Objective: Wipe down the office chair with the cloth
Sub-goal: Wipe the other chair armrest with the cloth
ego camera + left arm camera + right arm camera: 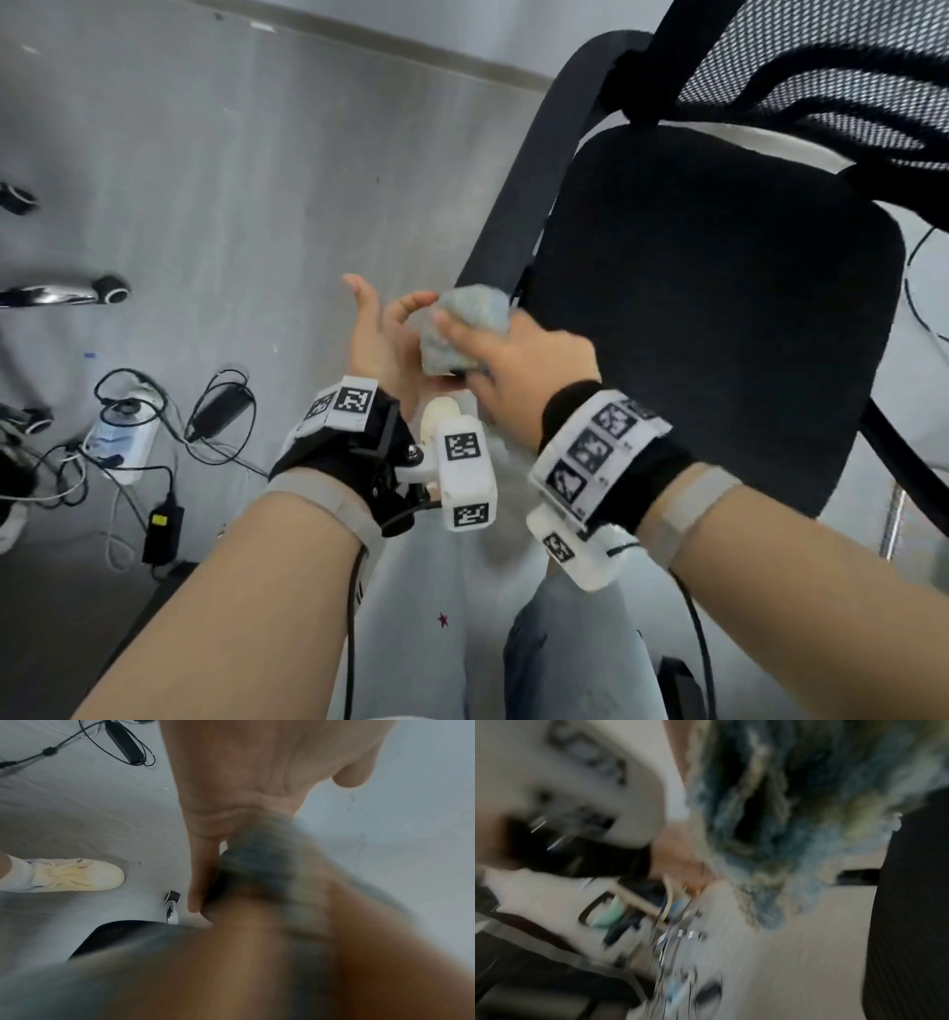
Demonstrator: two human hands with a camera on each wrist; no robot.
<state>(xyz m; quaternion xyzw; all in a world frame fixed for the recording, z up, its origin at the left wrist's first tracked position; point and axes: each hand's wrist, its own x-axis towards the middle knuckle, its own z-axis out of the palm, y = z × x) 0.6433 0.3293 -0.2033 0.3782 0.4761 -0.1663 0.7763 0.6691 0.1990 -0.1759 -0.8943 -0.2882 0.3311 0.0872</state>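
Observation:
The black office chair fills the right of the head view: padded seat [719, 308], curved armrest [524, 180], mesh back [821, 67]. My right hand [477, 354] grips a bunched blue-grey cloth [464, 329] just off the armrest's near end, left of the seat's front corner. My left hand [380, 329] is beside the cloth, palm toward it, thumb up, fingers loosely bent. In the left wrist view the left hand [257, 770] is spread with the blurred cloth [259, 862] against its fingers. The right wrist view is blurred; the cloth [795, 811] fills its top.
Grey floor to the left carries a power strip [123, 442], cables and black adapters [215, 416]. A chrome leg with a castor [110, 290] reaches in from the left edge. A white shoe [77, 874] stands on the floor. My jeans knee [565, 658] is below the hands.

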